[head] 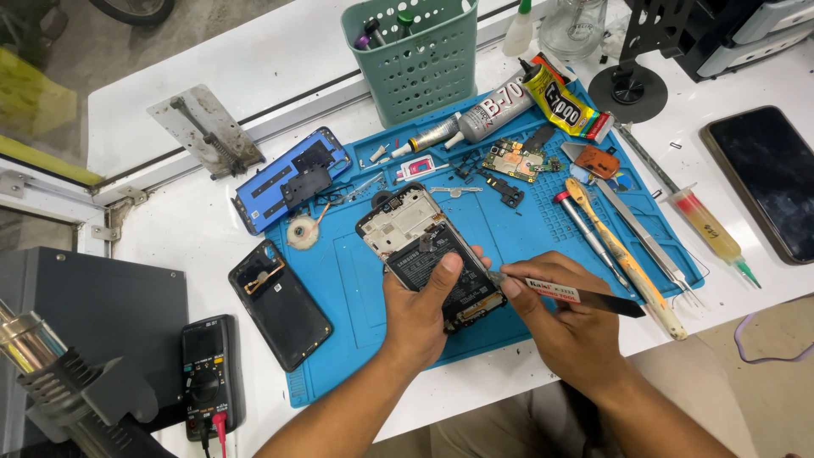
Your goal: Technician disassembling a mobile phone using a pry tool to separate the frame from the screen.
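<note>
Head view looks down on a white tabletop (254, 59) that fills most of the frame. A blue mat (356, 280) covers its middle, from lower left to right of centre. A grey box (93, 297) sits at the left edge, with a heat gun (51, 373) in the lower left corner. A green basket (415, 55) stands at top centre, and a dark phone (767, 178) lies face up at the right edge. A black back cover (280, 305) lies left of the mat, a blue cover (288, 178) above it, and a multimeter (208, 377) at lower left.

An opened phone (424, 250) rests on the mat at centre, back side up, its battery showing. Left hand (420, 309) comes from below and grips the phone's lower end, thumb pressed on the battery, fingers curled behind the right edge. Right hand (564, 318), just right of the phone, pinches a black flat tool (577, 295) between thumb and fingers; the tool's tip touches the phone's lower right edge.

Two glue tubes (526, 102) lie at the mat's top, a circuit board (513, 161) below them. Tweezers (649, 242), a wooden-handled tool (623, 254) and a syringe (712, 233) lie to the right.
</note>
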